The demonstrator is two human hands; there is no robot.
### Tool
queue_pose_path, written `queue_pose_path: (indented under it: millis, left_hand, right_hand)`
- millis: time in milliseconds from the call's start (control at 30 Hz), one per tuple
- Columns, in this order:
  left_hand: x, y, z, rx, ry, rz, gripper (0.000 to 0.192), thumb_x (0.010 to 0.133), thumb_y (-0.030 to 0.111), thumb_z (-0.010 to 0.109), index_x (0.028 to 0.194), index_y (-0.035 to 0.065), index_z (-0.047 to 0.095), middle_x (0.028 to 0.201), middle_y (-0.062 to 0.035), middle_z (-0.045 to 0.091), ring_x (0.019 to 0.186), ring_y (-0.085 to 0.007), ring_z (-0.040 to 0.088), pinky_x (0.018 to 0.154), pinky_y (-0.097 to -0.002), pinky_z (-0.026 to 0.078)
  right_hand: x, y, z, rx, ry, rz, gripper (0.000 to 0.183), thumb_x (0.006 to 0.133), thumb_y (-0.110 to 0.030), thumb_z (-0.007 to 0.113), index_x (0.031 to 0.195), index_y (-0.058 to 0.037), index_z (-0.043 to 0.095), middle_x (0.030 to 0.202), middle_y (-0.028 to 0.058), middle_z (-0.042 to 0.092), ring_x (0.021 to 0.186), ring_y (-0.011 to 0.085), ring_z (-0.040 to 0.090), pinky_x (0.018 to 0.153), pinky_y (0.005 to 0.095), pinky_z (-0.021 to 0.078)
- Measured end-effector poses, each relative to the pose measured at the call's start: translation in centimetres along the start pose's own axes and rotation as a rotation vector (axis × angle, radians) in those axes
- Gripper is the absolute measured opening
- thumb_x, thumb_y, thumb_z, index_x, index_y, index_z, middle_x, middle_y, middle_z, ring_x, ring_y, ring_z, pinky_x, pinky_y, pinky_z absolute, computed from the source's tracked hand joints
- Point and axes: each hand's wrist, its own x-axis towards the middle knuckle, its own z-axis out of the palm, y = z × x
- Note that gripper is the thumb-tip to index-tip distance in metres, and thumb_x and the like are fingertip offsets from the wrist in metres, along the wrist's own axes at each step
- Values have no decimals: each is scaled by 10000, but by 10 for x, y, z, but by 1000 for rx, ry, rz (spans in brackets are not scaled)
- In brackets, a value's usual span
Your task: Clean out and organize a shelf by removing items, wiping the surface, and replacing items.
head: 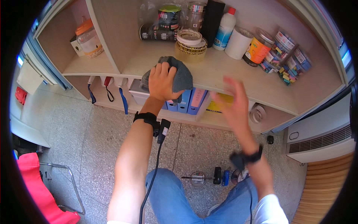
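Observation:
My left hand (161,81) grips a folded grey cloth (183,77) over the front edge of a wooden shelf (218,70). Something clear and plastic-like shows at the cloth's left side; I cannot tell what it is. My right hand (233,98), blurred, is raised before the shelf edge with its fingers apart and nothing in it. Just behind the cloth, rolls of tape (191,46) stand stacked on the shelf. Blue binders (195,100) stand in the compartment below, partly hidden by my left hand and the cloth.
Along the back of the shelf stand a white bottle (224,29), a white roll (238,43), an orange-labelled jar (258,47) and tubs of small coloured pieces (293,65). Straps (123,100) hang at the lower left. Small items, including a blue one (225,178), lie on the floor between my legs.

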Motion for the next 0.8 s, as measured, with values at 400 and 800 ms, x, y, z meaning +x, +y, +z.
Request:
queue_pose_path:
  millis: [400, 800]
  left_hand:
    - [4, 0, 7, -6, 50, 27, 714, 657, 697, 635, 967, 57, 571, 961, -152, 506, 855, -361, 504, 737, -439, 385]
    - [-1, 0, 6, 35, 27, 0, 734, 567, 661, 694, 1024, 100, 568, 1005, -130, 504, 917, -347, 514, 765, -435, 394]
  right_hand:
    - [147, 70, 110, -41, -130, 168, 1353, 572, -451, 943, 1556, 17, 141, 1438, 321, 404, 1357, 439, 430, 1122, 429, 401]
    - [52, 58, -23, -11, -74, 196, 1160, 629, -317, 951, 1516, 41, 294, 1441, 223, 507, 1352, 290, 498, 1122, 372, 409]
